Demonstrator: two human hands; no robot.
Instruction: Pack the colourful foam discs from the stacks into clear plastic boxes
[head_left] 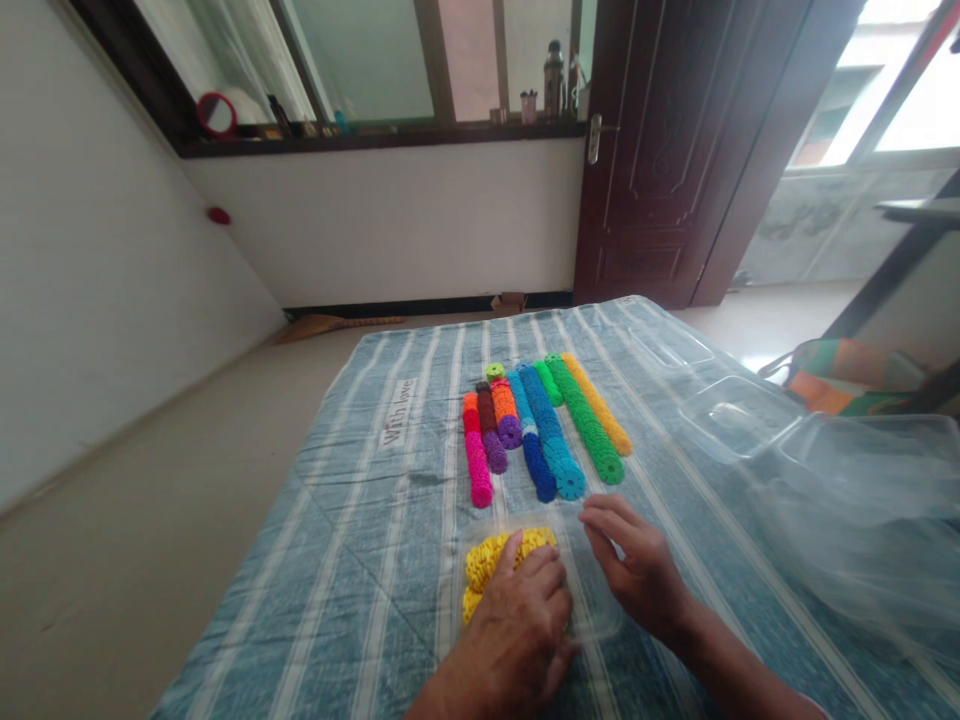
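Lying under left hand (525,605) — yellow discs (487,558) | right hand (636,565) — apart from them

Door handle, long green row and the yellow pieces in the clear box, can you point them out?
Door handle (594,140), head view, middle of its metal plate.
Long green row (586,420), head view, about midway along.
Yellow pieces (484,562), head view, the upper roll's left part.

Home room, cloth-covered table (330,500), door (660,150)
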